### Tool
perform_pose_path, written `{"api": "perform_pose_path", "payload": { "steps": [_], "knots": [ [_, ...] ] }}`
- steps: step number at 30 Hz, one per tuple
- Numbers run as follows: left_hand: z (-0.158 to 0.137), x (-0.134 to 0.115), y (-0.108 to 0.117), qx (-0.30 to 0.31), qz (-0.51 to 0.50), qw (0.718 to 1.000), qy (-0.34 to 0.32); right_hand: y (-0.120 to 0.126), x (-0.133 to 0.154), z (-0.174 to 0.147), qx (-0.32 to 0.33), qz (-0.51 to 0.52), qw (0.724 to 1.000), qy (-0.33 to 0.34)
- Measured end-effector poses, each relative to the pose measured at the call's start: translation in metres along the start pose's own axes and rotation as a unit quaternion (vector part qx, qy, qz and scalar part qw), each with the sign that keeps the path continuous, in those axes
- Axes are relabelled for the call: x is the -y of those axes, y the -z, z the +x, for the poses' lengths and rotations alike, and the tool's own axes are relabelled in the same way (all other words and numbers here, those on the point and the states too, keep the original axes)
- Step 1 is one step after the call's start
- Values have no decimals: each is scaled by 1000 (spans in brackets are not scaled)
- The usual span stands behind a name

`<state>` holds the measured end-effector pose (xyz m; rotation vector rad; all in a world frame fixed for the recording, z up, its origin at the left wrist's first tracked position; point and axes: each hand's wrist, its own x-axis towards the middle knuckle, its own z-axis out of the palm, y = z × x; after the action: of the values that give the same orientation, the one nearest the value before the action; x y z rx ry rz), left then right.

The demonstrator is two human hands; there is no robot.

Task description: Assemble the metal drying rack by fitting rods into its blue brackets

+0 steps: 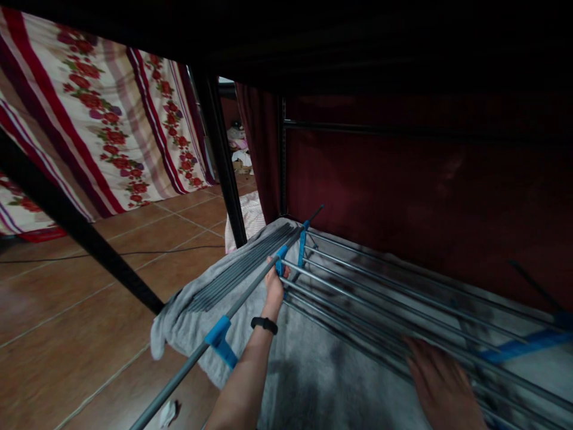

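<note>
My left hand (274,285), below a black wristband (264,325), closes around a blue plastic connector (280,260) on a rack of grey metal tubes. A long grey pole (253,285) runs through that connector towards my lower left and carries another blue connector (219,337). Several parallel tubes (353,279) stretch rightwards across the bed-like surface. Over their near side lies my right hand (441,376), fingers stretched out and slightly blurred, touching or very near the tubes. Beyond my left hand is a further blue connector (302,245).
A bundle of loose grey tubes (244,269) lies on the grey blanket (308,358). Black metal frame posts (224,161) and a dark overhead surface enclose the space. A floral curtain (111,119) hangs at left above the tiled floor (67,298); a dark red cloth (380,179) lines the back.
</note>
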<state>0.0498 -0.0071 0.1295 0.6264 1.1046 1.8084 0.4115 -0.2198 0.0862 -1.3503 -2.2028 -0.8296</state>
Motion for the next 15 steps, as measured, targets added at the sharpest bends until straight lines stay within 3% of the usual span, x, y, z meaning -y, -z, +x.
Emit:
{"api": "perform_pose_path", "payload": {
  "steps": [4,8,12,15],
  "knots": [
    [-4,-4,-5,-21,-14,1000,8,-12,75,70,30,86,993,-78],
    [-6,-6,-7,-37,-7,999,15,-32,134,153,70,171,978,-99],
    [-7,-7,-5,-41,18,999,15,-41,160,227,182,200,958,-99],
    [-6,-8,-4,-55,36,998,12,-42,168,264,268,194,939,-94]
  ]
}}
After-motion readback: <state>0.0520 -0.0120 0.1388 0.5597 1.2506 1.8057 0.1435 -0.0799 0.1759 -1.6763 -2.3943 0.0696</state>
